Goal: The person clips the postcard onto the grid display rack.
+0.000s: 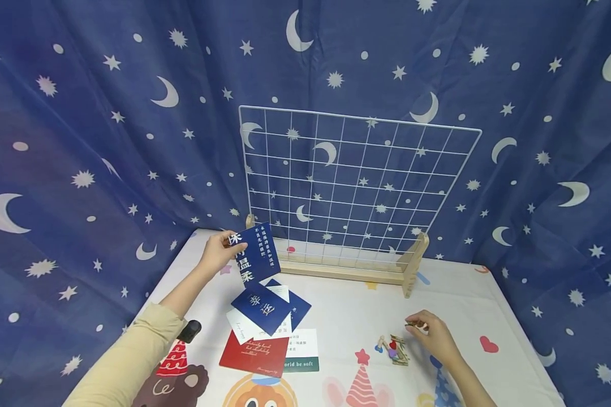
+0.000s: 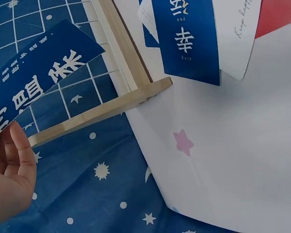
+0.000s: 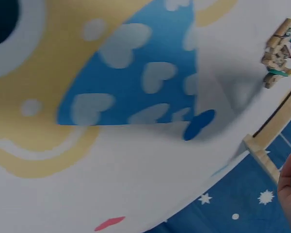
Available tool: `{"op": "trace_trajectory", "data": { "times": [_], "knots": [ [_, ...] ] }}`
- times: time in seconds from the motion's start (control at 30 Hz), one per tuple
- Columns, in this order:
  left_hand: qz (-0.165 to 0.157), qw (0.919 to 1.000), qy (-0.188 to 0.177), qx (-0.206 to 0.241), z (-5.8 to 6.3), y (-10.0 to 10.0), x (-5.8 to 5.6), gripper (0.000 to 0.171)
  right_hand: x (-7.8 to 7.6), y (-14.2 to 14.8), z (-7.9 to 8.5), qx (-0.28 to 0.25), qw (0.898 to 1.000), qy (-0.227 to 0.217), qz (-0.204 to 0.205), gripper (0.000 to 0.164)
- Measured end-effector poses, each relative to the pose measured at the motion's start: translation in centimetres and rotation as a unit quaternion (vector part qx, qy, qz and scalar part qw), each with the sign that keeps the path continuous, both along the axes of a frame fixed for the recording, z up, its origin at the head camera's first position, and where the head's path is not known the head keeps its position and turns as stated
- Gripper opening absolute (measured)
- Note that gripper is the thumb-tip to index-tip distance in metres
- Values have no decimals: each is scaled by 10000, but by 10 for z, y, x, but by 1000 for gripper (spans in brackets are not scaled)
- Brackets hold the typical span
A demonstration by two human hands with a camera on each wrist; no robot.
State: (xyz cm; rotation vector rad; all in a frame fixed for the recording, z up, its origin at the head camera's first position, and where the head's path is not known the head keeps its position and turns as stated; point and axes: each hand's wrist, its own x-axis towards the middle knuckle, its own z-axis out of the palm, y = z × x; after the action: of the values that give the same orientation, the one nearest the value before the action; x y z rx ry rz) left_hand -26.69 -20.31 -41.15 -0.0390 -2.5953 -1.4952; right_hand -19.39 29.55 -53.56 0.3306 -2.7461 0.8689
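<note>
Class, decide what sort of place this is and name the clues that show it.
Probably a small indoor craft or display corner, perhaps a staged one: a blue moon-and-star curtain hangs around a cartoon-printed tablecloth, where a white wire grid rack stands behind loose printed cards.

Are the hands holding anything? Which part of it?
The left fingers hold a blue card by its left edge in the head view. The right fingers seem to pinch a small clip; which end, I can't tell.
</note>
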Motion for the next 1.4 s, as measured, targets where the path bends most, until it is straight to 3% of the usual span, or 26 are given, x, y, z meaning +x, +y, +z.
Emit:
{"op": "trace_trajectory", "data": {
  "times": [0.43, 0.6, 0.8, 1.07, 1.4],
  "knots": [
    [172, 9996, 52, 229, 7, 5, -2, 28, -18, -25, 27, -834, 9963, 33, 222, 9],
    [106, 9995, 172, 252, 12, 7, 0, 25, -22, -34, 37, -607, 9974, -18, 391, 11],
    [48, 9995, 233, 192, 16, 10, -3, 24, -27, -48, 53, 96, 9950, 200, 970, 13],
    [-32, 9996, 229, 146, 25, 12, -7, 27, -42, -69, 92, 653, 9817, 439, 1736, 15],
    [-49, 9996, 289, -63, 42, 10, -12, 30, -55, -101, 140, 915, 9676, 797, 2215, 12]
  ]
}}
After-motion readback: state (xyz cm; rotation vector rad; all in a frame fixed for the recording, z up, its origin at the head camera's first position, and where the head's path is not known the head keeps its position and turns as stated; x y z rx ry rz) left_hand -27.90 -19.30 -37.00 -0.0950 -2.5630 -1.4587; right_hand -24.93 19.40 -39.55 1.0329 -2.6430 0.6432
